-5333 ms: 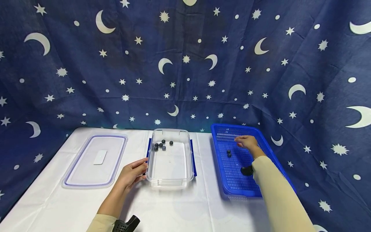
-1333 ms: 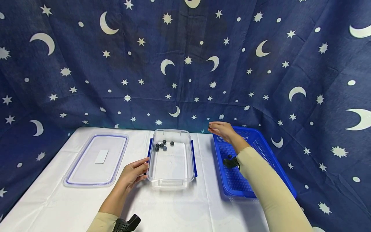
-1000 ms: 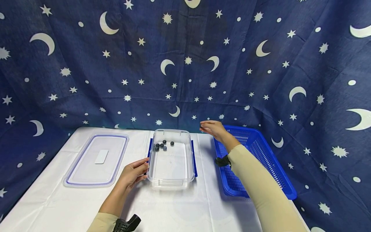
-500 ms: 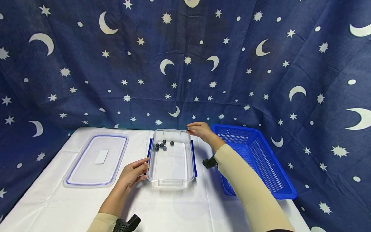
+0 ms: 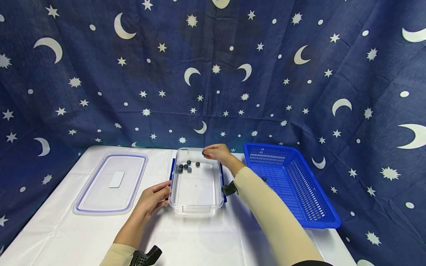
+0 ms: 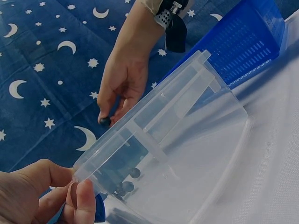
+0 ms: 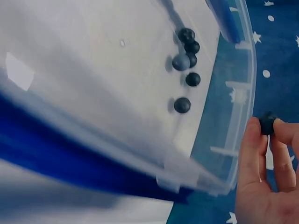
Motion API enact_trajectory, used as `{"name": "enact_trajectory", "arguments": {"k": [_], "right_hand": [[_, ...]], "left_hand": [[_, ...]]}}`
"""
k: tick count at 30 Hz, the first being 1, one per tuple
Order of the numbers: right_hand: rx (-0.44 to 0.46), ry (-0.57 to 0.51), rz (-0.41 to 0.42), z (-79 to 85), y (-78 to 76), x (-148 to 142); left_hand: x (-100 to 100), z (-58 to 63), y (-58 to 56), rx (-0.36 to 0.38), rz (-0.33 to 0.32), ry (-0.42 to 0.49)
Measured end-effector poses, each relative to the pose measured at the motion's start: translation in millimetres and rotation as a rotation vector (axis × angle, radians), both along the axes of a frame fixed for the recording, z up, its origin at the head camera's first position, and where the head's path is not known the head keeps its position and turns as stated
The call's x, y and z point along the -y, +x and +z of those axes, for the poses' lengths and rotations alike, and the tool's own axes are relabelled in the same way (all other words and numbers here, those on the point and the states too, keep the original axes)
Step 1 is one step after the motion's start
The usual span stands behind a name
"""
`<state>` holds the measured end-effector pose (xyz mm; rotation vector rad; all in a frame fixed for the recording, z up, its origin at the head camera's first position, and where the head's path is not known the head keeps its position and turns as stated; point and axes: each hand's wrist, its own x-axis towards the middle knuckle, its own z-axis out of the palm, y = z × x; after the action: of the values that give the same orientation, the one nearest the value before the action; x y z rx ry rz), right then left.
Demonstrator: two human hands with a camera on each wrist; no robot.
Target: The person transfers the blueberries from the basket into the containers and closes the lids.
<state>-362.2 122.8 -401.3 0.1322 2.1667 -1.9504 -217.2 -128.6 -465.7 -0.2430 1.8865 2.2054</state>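
Observation:
My right hand pinches a blueberry between thumb and fingertips, above the far right part of a clear plastic container. Several dark blueberries lie inside that container, gathered toward its far left; one of them looks paler and greyer. At the container's left wall, my left hand grips the rim, thumb and fingers on the edge in the left wrist view. Blue latches hang down along the container's sides.
A blue perforated basket stands on the right, with a dark blueberry partly showing beside the right sleeve. The clear lid with a purple-blue seal lies flat at left, a white label on it. A star-and-moon cloth hangs behind the table.
My right hand has left the basket and moved left with a blueberry, reaching over the container's far right corner. My left hand has kept its grip on the container.

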Motion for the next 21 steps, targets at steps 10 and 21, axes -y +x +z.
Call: {"name": "enact_trajectory", "arguments": {"k": [10, 21], "right_hand": [[0.055, 0.069, -0.004, -11.7, 1.6, 26], [0.045, 0.296, -0.062, -36.0, 8.4, 42]], "left_hand": [[1, -1.4, 0.4, -0.007, -0.004, -0.002], [-1, -2.4, -0.5, -0.005, 0.004, 0.003]]}}
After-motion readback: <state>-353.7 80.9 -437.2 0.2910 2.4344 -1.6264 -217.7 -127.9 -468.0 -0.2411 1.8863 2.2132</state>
